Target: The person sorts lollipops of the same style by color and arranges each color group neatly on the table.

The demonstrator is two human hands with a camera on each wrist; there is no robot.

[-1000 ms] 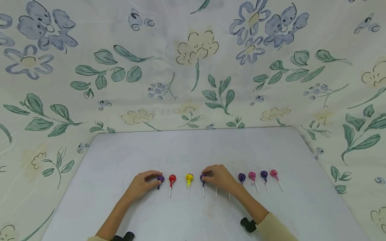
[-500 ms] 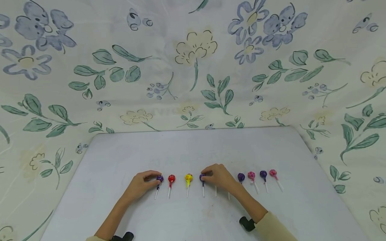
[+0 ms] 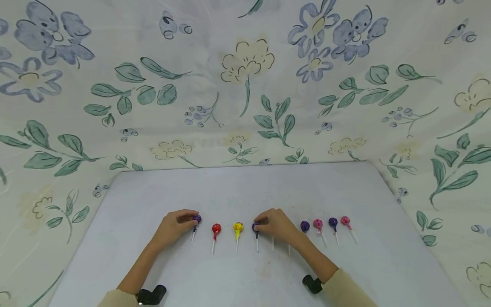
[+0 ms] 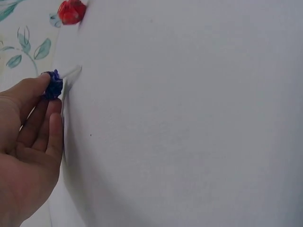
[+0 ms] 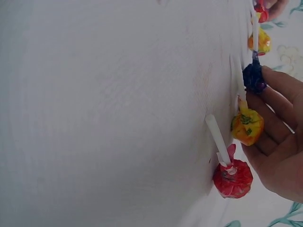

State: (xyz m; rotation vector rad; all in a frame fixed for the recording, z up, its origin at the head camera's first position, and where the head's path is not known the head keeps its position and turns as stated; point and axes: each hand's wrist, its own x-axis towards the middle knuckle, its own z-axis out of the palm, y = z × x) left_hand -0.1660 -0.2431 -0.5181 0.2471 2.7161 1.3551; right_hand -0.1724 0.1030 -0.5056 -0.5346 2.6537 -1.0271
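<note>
My left hand [image 3: 172, 228] pinches the wrapped head of a purple lollipop [image 3: 197, 218] between thumb and fingers, its white stick pointing toward me. At the middle of the row, my right hand [image 3: 278, 226] pinches the head of another purple lollipop [image 3: 255, 228], which looks dark blue in the right wrist view. Between the hands lie a red lollipop [image 3: 216, 229] and a yellow lollipop [image 3: 238, 227]. Beneath the right palm, a second yellow lollipop [image 5: 247, 126] and a second red lollipop [image 5: 233, 178] show in the right wrist view; only their sticks show from the head.
Right of the right hand, the row continues with a purple lollipop [image 3: 304, 226], a pink lollipop [image 3: 317, 224], a purple lollipop [image 3: 333, 222] and a pink lollipop [image 3: 345, 221]. All lie on a white tabletop [image 3: 245, 187]. A floral cloth [image 3: 215, 106] hangs behind and beside it.
My left hand has shifted left and slightly away from me with its purple lollipop, widening the gap to the red one. The right hand stays at its lollipop.
</note>
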